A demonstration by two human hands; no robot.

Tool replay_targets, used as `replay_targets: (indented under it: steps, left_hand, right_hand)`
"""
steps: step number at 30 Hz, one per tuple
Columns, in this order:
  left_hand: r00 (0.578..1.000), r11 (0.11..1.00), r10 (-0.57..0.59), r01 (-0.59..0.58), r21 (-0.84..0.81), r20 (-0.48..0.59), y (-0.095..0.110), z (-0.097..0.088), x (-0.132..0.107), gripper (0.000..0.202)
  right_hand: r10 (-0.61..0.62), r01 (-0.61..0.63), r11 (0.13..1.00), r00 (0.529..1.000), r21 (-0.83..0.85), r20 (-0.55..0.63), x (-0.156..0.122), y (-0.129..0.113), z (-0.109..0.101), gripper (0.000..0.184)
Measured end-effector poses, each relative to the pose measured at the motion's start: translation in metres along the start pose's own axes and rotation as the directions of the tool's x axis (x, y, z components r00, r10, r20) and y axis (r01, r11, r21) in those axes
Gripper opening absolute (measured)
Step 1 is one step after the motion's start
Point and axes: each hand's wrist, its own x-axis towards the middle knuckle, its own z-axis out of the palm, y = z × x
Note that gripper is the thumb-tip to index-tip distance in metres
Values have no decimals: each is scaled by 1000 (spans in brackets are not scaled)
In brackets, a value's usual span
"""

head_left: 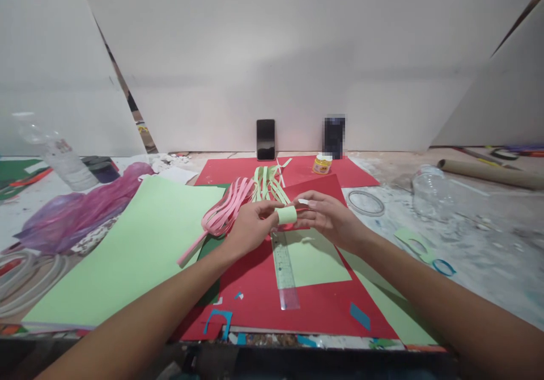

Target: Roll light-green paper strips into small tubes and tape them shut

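Both hands meet above the red paper sheet (314, 306) at the table's middle. Between them is a light green paper strip curled into a small ring (286, 215). My left hand (250, 225) pinches the ring's left side and my right hand (327, 214) grips its right side with fingers closed. Just below the hands lies a clear plastic ruler (284, 269) on a green paper piece (317, 261). A bundle of pink paper strips (223, 213) and a bundle of green strips (266, 183) lie just beyond my left hand.
A large light green sheet (131, 250) covers the left. Purple plastic (80, 210) and a bottle (63, 156) sit far left. A phone (266, 139), a small glue jar (322, 165), a tape ring (365, 202), a clear bottle (429, 190) and a cardboard tube (488, 173) stand behind and right.
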Motion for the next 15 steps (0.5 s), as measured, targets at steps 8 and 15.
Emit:
replay_targets:
  steps: [8,15]
  left_hand:
    - [1000,1000,0,0,17,-14,3,0,0,30]
    - [999,999,-44,44,5,-29,7,2,-2,30]
  right_hand:
    - [-22,22,1000,1000,-1,-9,-2,-4,-1,16]
    - [-6,7,1000,1000,20,-16,-3,-5,0,16]
